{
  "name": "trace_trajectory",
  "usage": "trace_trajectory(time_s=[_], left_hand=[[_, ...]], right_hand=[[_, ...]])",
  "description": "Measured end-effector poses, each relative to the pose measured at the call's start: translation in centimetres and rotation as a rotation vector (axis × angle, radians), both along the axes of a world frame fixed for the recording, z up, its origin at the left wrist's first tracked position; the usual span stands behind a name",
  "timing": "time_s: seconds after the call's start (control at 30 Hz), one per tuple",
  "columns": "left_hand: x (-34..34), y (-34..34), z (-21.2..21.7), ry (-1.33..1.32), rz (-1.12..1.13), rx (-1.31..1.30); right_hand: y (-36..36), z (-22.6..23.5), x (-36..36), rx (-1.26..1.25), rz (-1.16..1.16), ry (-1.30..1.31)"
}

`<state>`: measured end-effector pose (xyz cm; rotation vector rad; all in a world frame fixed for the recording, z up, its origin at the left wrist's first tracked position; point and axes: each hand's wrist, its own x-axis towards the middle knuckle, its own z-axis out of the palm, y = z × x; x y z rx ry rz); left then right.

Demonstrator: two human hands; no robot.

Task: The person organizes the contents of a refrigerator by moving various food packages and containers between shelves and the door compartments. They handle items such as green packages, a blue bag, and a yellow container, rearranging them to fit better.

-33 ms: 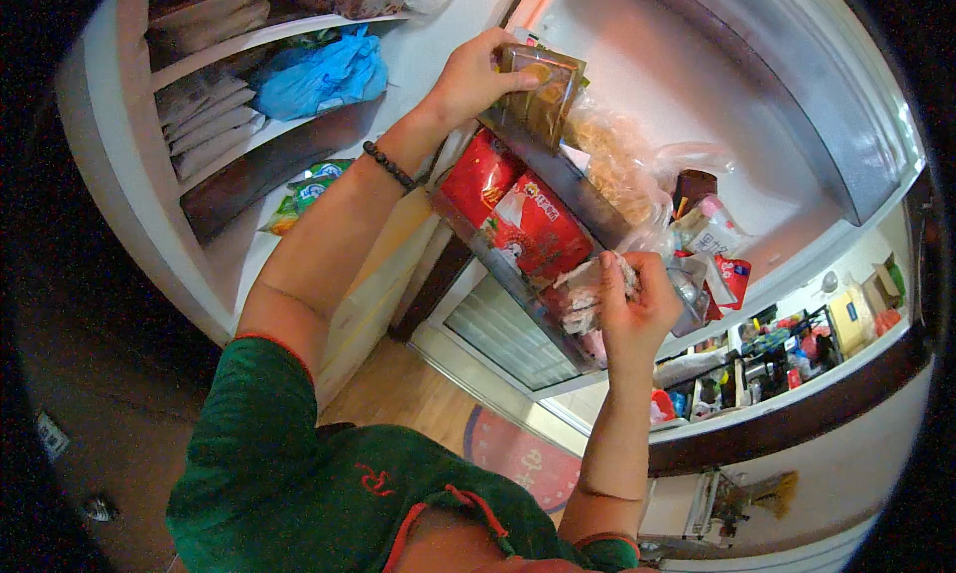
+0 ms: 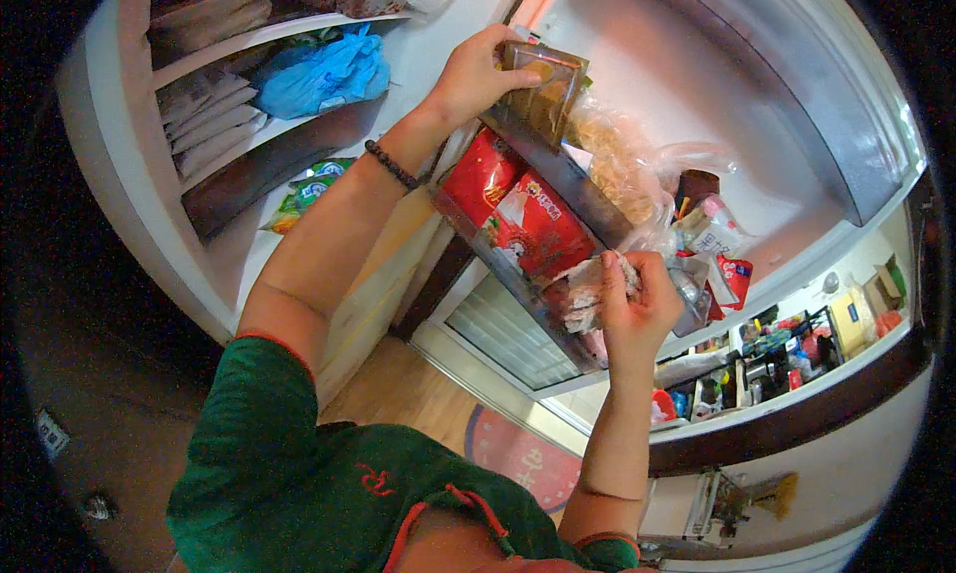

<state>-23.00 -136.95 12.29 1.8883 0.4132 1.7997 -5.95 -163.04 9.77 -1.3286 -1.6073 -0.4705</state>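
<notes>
My left hand is closed on a flat, clear-fronted pack with brownish-gold contents, its thumb across the front. The pack is tilted at the upper end of a dark see-through door bin. Red printed packets stand in that bin. At the bin's lower end, my right hand pinches a crumpled whitish cloth between thumb and fingers. The cloth lies against the bin's edge beside the red packets. What is behind the left fingers is hidden.
A clear plastic bag with yellowish food and small packets sit along the door. On the left are fridge shelves holding a blue plastic bag, stacked grey packs and green packets. A crowded counter lies at right.
</notes>
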Motion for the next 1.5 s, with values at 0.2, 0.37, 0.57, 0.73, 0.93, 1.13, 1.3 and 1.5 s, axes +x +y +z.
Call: trace_trajectory(time_s=[0.2,0.37,0.57,0.73,0.93,1.13,1.3,1.5], left_hand=[[0.0,2.3,1.9,-0.093,-0.328,-0.175],[-2.7,-0.3,7.5,-0.472,-0.925,-0.098],[-9.2,-4.0,-1.7,-0.345,-0.362,-0.117],[-9.4,-10.8,-13.2,-0.565,-0.331,-0.727],[-13.8,-13.1,-19.4,-0.729,-0.145,-0.844],[-16.8,-14.5,-19.5,-0.424,0.565,-0.759],[-18.6,-14.5,-20.5,0.466,1.161,-0.571],[-19.4,-15.9,-22.4,0.486,1.032,-0.539]], right_hand=[[0.3,-0.2,-0.9,0.047,0.051,-0.011],[0.8,-1.3,-0.2,0.06,0.025,0.041],[2.7,-5.6,-4.0,-0.228,0.368,0.129],[7.6,-12.2,-8.7,-0.78,0.751,0.67],[11.2,-17.0,-12.2,-1.138,0.955,1.12],[11.8,-17.7,-18.9,-1.356,1.028,1.22],[14.6,-20.1,-23.3,-1.404,1.1,1.232],[16.6,-21.3,-26.6,-1.6,1.145,0.949]])
